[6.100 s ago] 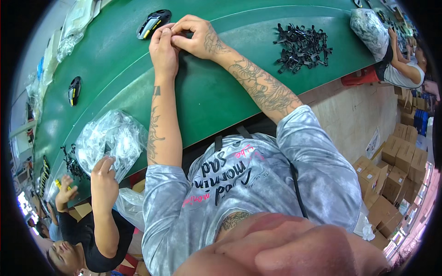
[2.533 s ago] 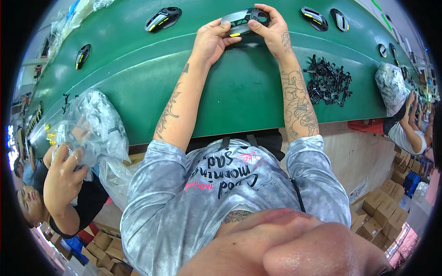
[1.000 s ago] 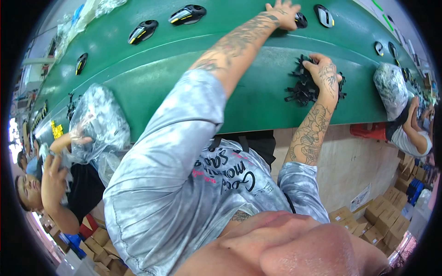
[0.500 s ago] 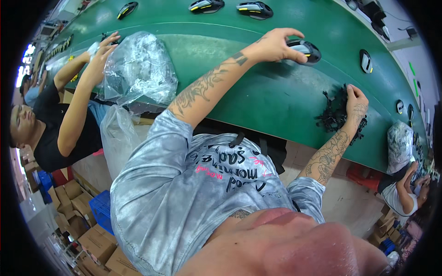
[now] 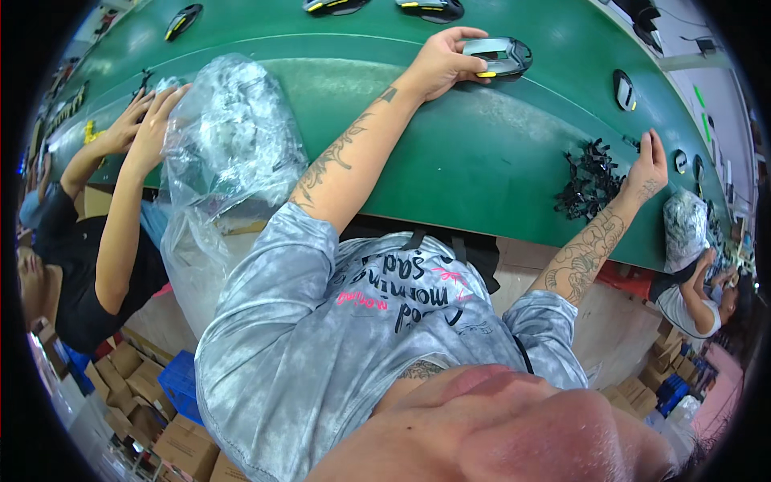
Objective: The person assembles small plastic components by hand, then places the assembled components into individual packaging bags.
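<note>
My left hand (image 5: 446, 63) grips a computer mouse shell (image 5: 502, 58) by its near-left end, thumb on the close side and fingers on the far side. The shell is grey and black with a yellow strip, and its top opening faces up. My right hand (image 5: 647, 167) is closed in a pinch, just right of a tangled pile of small black plastic parts (image 5: 590, 181). A small black part (image 5: 631, 143) shows at the pinching fingertips, partly hidden. Farther off lies another mouse shell (image 5: 624, 90), apart from my right hand.
Several more mouse shells (image 5: 431, 8) lie along the far side of the green table (image 5: 450, 173). A clear plastic bag (image 5: 241, 136) of parts stands at left, beside a co-worker's hands (image 5: 148, 120). Another filled bag (image 5: 685, 229) is at the right edge, near another person.
My right hand has moved away from the black pile, to the right, with a small black part at its fingertips. My left hand has shifted left and turned the mouse shell.
</note>
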Demonstrator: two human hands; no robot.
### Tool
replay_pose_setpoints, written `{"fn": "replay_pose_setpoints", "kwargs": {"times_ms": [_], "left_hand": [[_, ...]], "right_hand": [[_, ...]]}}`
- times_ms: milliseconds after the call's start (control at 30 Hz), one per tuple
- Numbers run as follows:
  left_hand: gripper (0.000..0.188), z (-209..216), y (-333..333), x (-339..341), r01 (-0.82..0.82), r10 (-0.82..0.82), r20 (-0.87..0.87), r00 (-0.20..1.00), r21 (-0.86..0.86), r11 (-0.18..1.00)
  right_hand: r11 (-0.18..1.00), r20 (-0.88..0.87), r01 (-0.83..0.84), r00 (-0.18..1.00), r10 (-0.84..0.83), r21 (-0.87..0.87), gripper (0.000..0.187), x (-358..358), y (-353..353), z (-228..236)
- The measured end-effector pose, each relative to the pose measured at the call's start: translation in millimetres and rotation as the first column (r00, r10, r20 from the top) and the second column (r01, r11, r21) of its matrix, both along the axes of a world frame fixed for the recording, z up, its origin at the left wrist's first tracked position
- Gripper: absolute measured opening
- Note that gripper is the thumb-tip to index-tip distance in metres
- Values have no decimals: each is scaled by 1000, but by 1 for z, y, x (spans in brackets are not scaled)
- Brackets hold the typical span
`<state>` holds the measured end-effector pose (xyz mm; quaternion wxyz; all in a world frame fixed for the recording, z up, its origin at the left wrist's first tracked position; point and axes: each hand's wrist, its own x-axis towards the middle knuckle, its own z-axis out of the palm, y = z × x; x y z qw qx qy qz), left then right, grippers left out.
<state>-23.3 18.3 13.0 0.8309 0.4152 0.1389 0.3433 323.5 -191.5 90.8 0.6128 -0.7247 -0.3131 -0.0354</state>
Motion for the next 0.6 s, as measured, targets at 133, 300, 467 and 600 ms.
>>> {"fn": "replay_pose_setpoints", "kwargs": {"times_ms": [133,300,467,600], "left_hand": [[50,2,-4,7,-67,68,23,997,-24,997],[41,-1,-8,2,33,-31,-56,998,28,999],[32,-1,-19,0,87,-89,-44,995,-50,995],[34,1,-16,0,62,-64,-50,997,-27,998]], "right_hand": [[872,-179,-489,857,483,13,32,-132,53,42],[869,128,-458,866,484,-190,28,-182,116,-20],[857,588,-399,624,514,-326,24,-190,113,-39],[785,-29,-592,795,606,183,16,-165,112,-46]]}}
